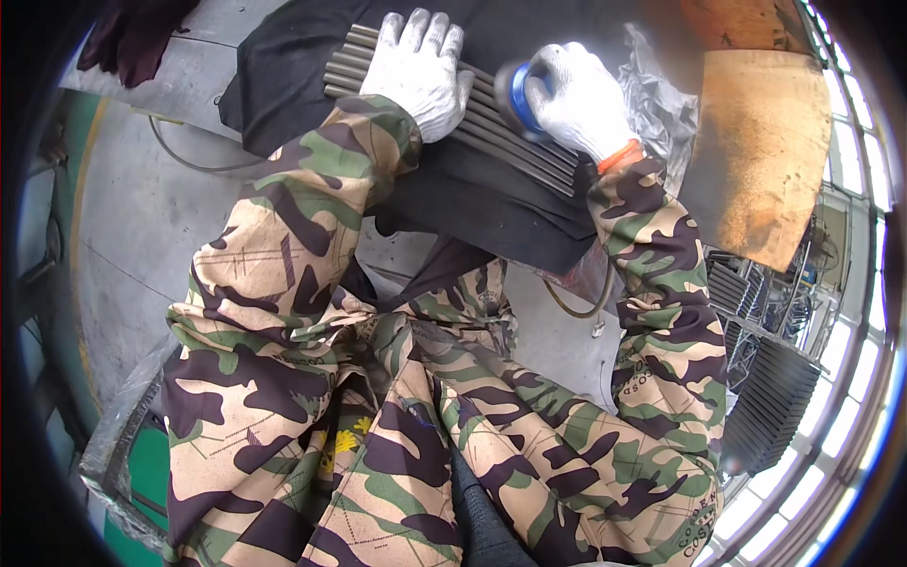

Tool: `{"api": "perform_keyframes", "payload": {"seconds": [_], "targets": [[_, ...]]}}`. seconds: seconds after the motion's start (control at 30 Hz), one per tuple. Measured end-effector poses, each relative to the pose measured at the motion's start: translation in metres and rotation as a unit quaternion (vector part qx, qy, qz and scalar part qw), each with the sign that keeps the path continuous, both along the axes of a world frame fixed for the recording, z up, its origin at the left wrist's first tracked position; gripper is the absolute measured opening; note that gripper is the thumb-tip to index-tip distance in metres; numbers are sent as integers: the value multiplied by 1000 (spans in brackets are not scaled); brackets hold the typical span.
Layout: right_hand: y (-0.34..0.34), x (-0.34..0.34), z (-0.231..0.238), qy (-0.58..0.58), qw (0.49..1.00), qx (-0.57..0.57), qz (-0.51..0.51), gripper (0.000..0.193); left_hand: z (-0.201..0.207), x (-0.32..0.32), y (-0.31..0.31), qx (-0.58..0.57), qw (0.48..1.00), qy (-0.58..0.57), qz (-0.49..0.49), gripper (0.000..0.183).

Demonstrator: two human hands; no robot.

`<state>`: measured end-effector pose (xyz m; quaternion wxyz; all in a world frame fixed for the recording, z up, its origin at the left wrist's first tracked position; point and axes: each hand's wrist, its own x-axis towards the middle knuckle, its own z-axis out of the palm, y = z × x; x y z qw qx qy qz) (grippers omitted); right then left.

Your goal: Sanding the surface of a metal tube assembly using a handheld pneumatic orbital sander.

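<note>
Several grey rods (480,111) lie side by side at twelve o'clock on a black cloth (472,203), and the work on them looks under way rather than finished. The gloved left hand (416,76) rests flat over their eleven o'clock end, fingers extended, clasping nothing. Towards one o'clock, the gloved right hand (581,99) is curled around a round blue tool (520,94) set over the rods. No worked stretch stands out from an unworked one, so I cannot tell how much is done or left. Parts of the rods are hidden beneath both hands and the tool; the tool's underside is out of sight, its rim is blurred, and its contact with the metal is unclear. At four o'clock, a dark stack (770,411) is hard to identify
</note>
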<state>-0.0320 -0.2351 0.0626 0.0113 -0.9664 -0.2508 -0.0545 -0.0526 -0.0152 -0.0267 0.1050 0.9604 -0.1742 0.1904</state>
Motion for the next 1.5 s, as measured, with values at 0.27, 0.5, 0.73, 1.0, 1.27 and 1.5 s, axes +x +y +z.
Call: {"api": "perform_keyframes", "payload": {"seconds": [0.27,0.5,0.73,1.0,1.27,1.5], "targets": [[-5,-7,-4,-21,1000,-1,16,21,-2,-11,6,-8,1000,7,3,58],[-24,-13,0,-25,1000,-7,11,19,2,11,3,23,999,-34,-10,54],[-32,-29,5,-2,1000,14,-11,20,4,28,-5,-62,997,44,7,65],[-27,-24,2,16,1000,10,-15,20,12,32,-2,32,999,9,-29,57],[-30,-21,-5,-33,999,20,-8,15,-6,14,3,12,989,9,-144,55],[-24,-26,-3,-10,1000,18,7,22,6,18,-12,25,998,-39,-32,48]]}}
